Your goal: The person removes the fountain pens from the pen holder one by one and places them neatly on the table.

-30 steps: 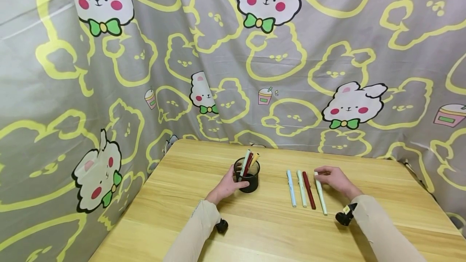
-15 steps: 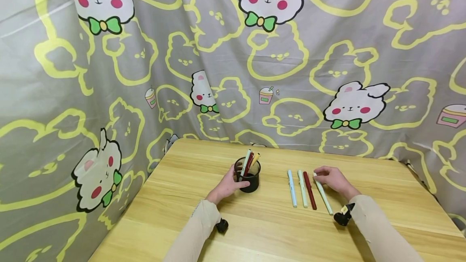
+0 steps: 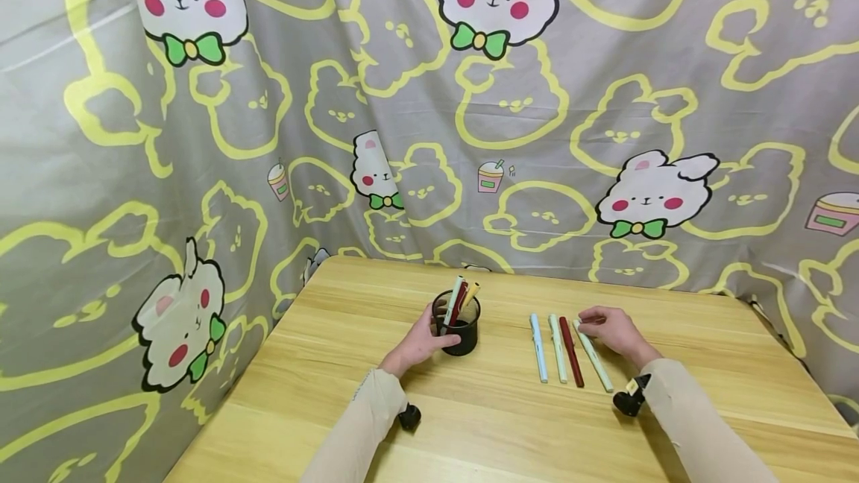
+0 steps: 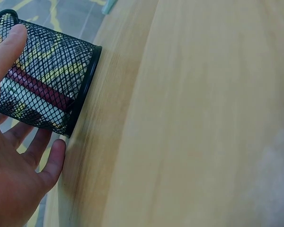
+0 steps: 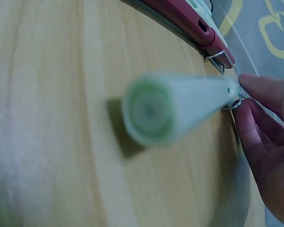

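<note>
A grey curtain (image 3: 416, 110) printed with yellow outlines and white rabbit figures encloses the far and left sides of a light wood-grain table (image 3: 496, 416). A black mesh pen holder (image 3: 461, 339) stands upright on the table, left of a row of four pens.

The left hand (image 3: 419, 339) grips the pen holder from its left side, with the thumb on the near side of the mesh and the fingers on the opposite side. The holder contains a mint pen (image 3: 453, 302), a dark red pen (image 3: 461, 302) and a yellow pen (image 3: 472, 293). All three project above the rim and tilt to the right.

The row on the table runs, from left to right: a light blue pen (image 3: 539, 349), a light green pen (image 3: 558, 349), a maroon pen (image 3: 571, 352) and a pale green pen (image 3: 594, 358). The first three lie nearly parallel. The pale green pen is angled, its near end farther right than its far end.

The right hand (image 3: 616, 329) pinches the far end of the pale green pen between thumb and fingers, beside the wire clip. Whether the near end touches the table cannot be determined. Each wrist carries a black camera (image 3: 628, 398) at the cuff of a beige sleeve (image 3: 705, 423).
</note>
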{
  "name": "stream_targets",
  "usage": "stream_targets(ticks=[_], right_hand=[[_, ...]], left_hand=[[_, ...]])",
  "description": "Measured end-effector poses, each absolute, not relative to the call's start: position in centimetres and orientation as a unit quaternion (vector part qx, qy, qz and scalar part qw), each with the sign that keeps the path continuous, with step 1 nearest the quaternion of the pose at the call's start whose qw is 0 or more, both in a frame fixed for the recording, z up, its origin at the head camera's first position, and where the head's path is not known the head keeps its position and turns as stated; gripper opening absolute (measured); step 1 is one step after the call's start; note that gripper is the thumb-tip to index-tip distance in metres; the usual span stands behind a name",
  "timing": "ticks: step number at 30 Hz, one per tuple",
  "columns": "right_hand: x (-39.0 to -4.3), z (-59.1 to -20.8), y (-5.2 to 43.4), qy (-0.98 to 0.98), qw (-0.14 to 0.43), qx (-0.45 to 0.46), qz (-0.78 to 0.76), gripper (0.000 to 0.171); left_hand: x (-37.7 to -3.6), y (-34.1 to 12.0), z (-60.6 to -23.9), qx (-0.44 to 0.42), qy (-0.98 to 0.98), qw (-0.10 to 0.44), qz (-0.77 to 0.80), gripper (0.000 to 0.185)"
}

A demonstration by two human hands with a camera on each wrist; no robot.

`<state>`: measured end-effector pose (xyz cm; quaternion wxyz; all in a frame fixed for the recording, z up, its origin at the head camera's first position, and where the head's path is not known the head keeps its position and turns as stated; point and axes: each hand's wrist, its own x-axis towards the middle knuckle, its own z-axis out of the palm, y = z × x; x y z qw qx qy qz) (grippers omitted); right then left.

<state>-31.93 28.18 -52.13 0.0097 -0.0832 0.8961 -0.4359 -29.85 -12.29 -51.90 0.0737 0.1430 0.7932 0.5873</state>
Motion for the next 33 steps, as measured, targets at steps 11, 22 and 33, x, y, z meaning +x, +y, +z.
stream_targets(ticks=[11,22,33], right_hand=[[-31.7,-52.4,27.9,0.891,0.022,-0.072,-0.448,0.033],[-31.8,-52.3,27.8,0.892,0.023,-0.069,-0.446,0.035],[-31.8,-52.4,27.7,0.894,0.028,-0.065,-0.443,0.034]], left_hand=[[-27.8,-12.2,-48.6,0.153,0.788,0.089,0.590,0.078],[-27.9,-12.3,-48.7,0.158,0.785,0.091,0.592,0.079],[-27.9,-12.4,-48.8,0.164,0.787,0.089,0.589,0.078]])
